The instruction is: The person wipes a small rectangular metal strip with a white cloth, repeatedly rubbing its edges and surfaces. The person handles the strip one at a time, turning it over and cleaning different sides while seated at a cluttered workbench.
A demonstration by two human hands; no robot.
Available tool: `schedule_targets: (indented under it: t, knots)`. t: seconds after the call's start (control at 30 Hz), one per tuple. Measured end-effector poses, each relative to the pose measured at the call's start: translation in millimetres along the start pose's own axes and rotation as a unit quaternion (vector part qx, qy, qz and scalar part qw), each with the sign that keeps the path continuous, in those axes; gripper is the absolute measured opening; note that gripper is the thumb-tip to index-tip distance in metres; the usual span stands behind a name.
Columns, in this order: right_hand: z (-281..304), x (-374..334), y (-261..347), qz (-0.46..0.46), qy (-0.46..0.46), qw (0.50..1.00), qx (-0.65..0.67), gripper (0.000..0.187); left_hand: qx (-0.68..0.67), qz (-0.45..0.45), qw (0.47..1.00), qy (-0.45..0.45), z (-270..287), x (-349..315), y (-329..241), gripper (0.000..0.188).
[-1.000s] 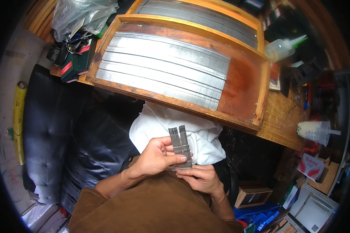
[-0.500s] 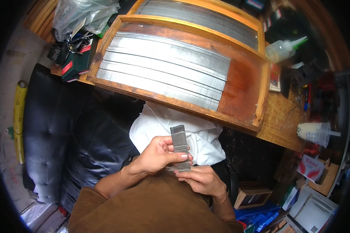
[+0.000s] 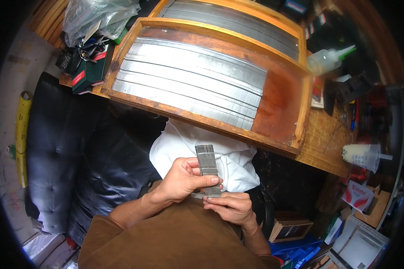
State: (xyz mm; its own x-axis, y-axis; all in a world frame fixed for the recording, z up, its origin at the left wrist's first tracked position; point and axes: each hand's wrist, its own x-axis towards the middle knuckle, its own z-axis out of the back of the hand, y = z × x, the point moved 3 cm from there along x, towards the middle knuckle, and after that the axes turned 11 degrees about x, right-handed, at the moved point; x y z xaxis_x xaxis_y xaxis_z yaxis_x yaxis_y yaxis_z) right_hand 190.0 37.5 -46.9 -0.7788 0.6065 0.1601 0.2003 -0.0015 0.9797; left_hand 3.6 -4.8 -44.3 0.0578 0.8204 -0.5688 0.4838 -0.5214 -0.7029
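Note:
A narrow stack of thin grey metal strips [image 3: 205, 158] stands nearly upright before my chest, its top end showing fine edges. My left hand [image 3: 182, 179] is closed around its middle, thumb across the front and fingers behind. At the lower end, my right hand [image 3: 232, 207] is closed with its thumb and fingers pinching the stack. Beyond them, a wooden tray [image 3: 202, 122] holds rows of similar shiny metal strips [image 3: 188, 80] with dark lines between the rows; bare reddish wood shows at its right.
Behind lies a second wooden tray [image 3: 238, 13] of grey strips. White cloth [image 3: 175, 145] drapes below the tray edge. A black padded seat [image 3: 103, 166] is at left. A squeeze bottle [image 3: 323, 60] and plastic drink cup [image 3: 361, 154] stand on the right; dark green boxes [image 3: 87, 74] sit at left.
The stack has tipped slightly, so more of its top end shows. Both hands keep their hold, with only a small shift of the right hand.

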Motion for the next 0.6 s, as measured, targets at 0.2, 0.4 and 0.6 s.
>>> schedule_targets:
  t: [0.2, 0.4, 0.6]
  knots:
    - [2.6, 0.6, -2.1, 0.006, 0.017, 0.994, -0.110, 0.023, -0.005, -0.007, 0.999, -0.039, -1.7, 0.2, 0.4, 0.023]
    - [-0.2, 1.0, -3.9, -0.001, 0.010, 0.999, -0.041, 0.021, -0.032, -0.005, 0.999, 0.013, 3.2, 2.4, -0.5, 0.021]
    - [-1.9, -3.1, -11.3, -0.015, -0.013, 1.000, 0.008, 0.020, -0.012, -0.024, 1.000, -0.008, 0.2, 2.4, 2.3, 0.016]
